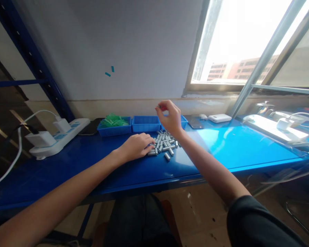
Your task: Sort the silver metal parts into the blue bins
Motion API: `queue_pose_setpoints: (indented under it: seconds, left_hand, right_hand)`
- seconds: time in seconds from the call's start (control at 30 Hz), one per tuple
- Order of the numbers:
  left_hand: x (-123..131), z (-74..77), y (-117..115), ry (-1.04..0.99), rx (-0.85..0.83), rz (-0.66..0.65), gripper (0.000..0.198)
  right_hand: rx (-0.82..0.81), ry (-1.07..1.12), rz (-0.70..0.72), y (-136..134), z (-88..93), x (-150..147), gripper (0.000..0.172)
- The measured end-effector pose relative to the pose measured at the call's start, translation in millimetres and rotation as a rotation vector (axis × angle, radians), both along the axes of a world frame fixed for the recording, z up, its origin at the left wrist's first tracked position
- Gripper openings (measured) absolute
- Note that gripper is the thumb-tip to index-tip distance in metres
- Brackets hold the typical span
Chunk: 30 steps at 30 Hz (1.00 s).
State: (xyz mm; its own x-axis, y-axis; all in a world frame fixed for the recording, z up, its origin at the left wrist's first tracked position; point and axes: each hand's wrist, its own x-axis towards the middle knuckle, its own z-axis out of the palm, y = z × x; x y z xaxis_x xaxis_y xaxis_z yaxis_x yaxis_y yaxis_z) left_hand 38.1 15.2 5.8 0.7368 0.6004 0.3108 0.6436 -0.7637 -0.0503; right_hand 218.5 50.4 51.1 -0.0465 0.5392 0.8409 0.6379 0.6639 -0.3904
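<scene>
A glossy blue table (pixel 234 144) runs along a grey wall (pixel 134 44), with a bright window (pixel 247 44) at two o'clock. A pile of small grey parts (pixel 166 142) lies at centre. The left hand (pixel 137 145) rests curled at the pile's nine o'clock edge; I cannot tell whether it grips one. The right hand (pixel 171 118), raised at twelve o'clock, pinches a small piece (pixel 161 107) above blue trays (pixel 145 123). A white power strip (pixel 59 137) sits at nine o'clock.

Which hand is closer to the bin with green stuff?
Left. The left hand rests on the table just right of the green-filled bin; the right hand, pinching a small piece, is raised farther right, past the middle bin.
</scene>
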Motion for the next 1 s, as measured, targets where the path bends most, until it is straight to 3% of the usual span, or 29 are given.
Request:
queue_pose_setpoints:
  seconds: [0.1, 0.17, 0.4, 0.53, 0.7, 0.77, 0.9, 1.0]
  left_hand:
    - [-7.2, 0.2, 5.2, -0.069, -0.088, 0.013, 0.020]
    - [-15.7, -0.5, 9.8, -0.100, -0.167, -0.056, 0.020]
    - [-27.0, -18.1, 24.9, -0.193, -0.295, -0.176, 0.015]
    - [-31.2, -25.5, 30.5, -0.342, -0.289, -0.077, 0.015]
    - [-35.9, -19.4, 26.6, -0.712, -0.345, 0.138, 0.032]
    - [-36.4, -14.0, 23.3, -0.822, -0.381, 0.200, 0.038]
    - [-33.4, -7.0, 17.8, -0.930, -0.433, 0.190, 0.044]
    - [-30.4, -7.4, 14.5, -0.951, -0.475, 0.152, 0.048]
  right_hand:
    - [-0.111, -0.158, -0.021, 32.4, -7.5, -10.8, 0.013]
    - [-0.151, -0.238, -0.015, 39.2, -17.9, -10.5, 0.011]
    - [-0.128, -0.430, 0.168, 9.1, -33.6, -11.9, 0.013]
    - [-0.163, -0.579, 0.305, -6.7, -37.8, -15.4, 0.013]
    - [-0.201, -0.504, 0.397, -9.5, -46.3, -17.6, 0.033]
    - [-0.194, -0.441, 0.428, -9.2, -50.0, -19.9, 0.030]
    - [-0.082, -0.319, 0.404, -13.1, -51.2, -25.6, 0.014]
    - [0.088, -0.235, 0.335, -10.1, -42.7, -25.6, 0.015]
